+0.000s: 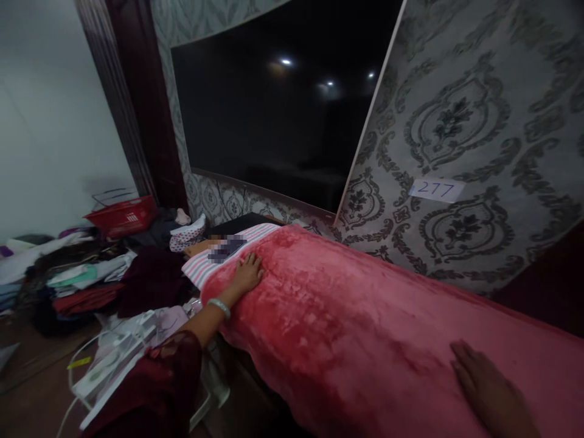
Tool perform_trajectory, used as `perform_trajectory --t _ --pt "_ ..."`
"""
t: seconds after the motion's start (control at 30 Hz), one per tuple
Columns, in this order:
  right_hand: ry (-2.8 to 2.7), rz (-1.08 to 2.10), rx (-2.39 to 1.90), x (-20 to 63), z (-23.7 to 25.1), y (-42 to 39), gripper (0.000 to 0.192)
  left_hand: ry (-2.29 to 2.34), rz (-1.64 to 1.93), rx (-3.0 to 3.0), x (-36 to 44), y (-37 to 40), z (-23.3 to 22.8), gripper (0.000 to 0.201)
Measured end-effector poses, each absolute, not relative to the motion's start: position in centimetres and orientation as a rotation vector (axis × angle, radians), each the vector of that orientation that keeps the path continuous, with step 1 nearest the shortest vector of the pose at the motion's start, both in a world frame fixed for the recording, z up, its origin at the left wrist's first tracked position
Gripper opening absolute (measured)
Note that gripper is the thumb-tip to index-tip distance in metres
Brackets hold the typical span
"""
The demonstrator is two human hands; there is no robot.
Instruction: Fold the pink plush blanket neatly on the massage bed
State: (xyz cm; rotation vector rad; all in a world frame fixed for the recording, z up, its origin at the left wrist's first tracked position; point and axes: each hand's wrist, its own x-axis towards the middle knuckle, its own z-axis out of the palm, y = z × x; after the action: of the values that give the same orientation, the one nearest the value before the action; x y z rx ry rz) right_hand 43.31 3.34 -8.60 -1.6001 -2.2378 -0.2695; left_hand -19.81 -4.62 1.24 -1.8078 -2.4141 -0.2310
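Observation:
A plush pink-red blanket covers a long raised surface below the television and hangs over its near side. My left hand lies on the blanket near its far left end, fingers spread. Flat against the blanket at the lower right rests my right hand, fingers stretched out, with part of it smeared by motion. Just beyond my left hand, a striped cloth in pink, white and grey shows at the blanket's end. Part of that cloth is blurred out.
A large television hangs on the patterned wall. Piles of folded clothes and a red basket stand to the left. Power strips with white cables lie near my left sleeve. A paper label reads 277.

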Motion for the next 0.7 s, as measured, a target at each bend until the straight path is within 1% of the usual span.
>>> perform_trajectory --t 0.17,0.3,0.43,0.6,0.7 --pt "-2.202 -0.159 -1.429 42.8 -11.9 -1.3 0.066 -2.442 -0.256 -1.756 -21.0 -9.0 2.1 0.042" --pt "-2.211 -0.095 -1.387 43.8 -13.2 -3.3 0.065 -2.53 -0.293 -1.568 -22.3 -11.2 2.8 0.041" --pt "-2.155 -0.118 -1.436 43.4 -12.7 -4.1 0.065 -2.612 -0.332 -1.385 -23.5 -12.4 3.2 0.04" --pt "-2.129 -0.144 -1.504 42.4 -11.4 -4.7 0.064 -2.687 -0.394 -1.318 -24.2 -13.9 4.1 0.033" --pt "-2.133 -0.169 -1.547 42.0 -10.9 -5.1 0.064 -2.635 -0.431 -1.401 -23.9 -14.4 5.2 0.041"
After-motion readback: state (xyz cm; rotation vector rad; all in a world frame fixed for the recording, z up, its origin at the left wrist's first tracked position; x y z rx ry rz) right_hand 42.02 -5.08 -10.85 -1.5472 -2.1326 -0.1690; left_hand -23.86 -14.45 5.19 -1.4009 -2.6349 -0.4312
